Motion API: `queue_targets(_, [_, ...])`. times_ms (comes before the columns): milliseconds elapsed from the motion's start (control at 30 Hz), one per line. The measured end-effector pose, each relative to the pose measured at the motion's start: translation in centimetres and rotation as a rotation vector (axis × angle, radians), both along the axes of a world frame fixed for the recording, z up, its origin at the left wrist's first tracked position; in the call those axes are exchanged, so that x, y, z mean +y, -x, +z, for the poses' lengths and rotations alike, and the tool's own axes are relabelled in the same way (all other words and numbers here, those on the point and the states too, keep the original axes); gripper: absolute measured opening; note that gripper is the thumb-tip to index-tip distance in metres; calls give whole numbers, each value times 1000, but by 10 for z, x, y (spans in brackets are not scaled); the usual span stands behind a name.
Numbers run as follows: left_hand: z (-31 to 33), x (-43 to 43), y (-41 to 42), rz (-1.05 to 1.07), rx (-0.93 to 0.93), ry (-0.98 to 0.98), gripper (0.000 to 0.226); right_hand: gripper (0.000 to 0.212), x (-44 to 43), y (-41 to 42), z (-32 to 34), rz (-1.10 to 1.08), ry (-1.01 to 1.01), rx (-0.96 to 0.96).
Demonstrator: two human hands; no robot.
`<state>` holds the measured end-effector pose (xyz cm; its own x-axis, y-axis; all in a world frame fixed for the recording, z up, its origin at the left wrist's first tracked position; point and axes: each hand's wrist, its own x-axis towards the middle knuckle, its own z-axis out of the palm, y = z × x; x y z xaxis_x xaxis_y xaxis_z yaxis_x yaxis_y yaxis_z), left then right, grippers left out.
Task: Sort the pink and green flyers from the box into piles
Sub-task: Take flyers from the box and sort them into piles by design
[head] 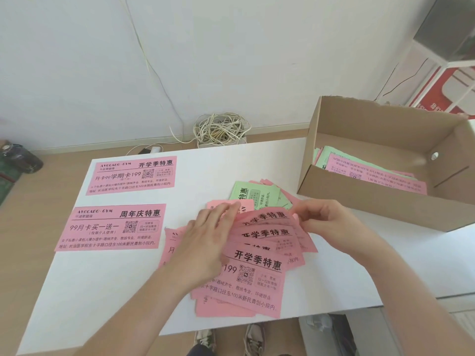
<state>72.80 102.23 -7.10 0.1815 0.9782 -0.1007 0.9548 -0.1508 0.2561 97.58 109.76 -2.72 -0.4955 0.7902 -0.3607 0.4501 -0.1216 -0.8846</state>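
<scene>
Left hand [205, 242] lies flat on fanned pink flyers [257, 263], long axes approx left-right, while right hand [331, 222] pinches top flyer's right edge, probably one sheet; green flyer [253, 194] beyond, box [372, 201] far right

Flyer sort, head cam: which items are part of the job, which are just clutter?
Job:
- loose flyer heap, under left hand and right hand
- green flyer
- two laid-out pink flyers
- cardboard box with flyers still inside

Clutter:
- cable tangle
- charger
- dark bag
</scene>
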Motion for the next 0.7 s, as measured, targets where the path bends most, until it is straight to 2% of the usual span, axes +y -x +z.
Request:
queue_targets(67, [5,7,-2,29,64,27,106,24,-2,1,4,12,65,61])
queue_targets(167, [4,4,-1,33,95,-79,85,17,-7,1,13,-8,63,130])
queue_targets(300, [-6,-1,4,20,166,-260,67,42,-15,7,26,87,-51,105])
queue_targets(400, [-8,1,8,11,190,-350,47,48,-16,13,31,144,-127,23])
queue_targets(500, [2,1,8,71,180,-208,36,60,-13,17,30,143,-203,-26])
queue_targets(567, [6,3,11,100,209,-68,34,67,-14,20,28,133,-244,-54])
queue_targets(633, [14,4,13,-3,256,-115,44,75,-15,20,27,85,-309,-36])
queue_targets(700, [29,6,11,-54,286,-260,52,84,-20,20,30,41,-442,-51])
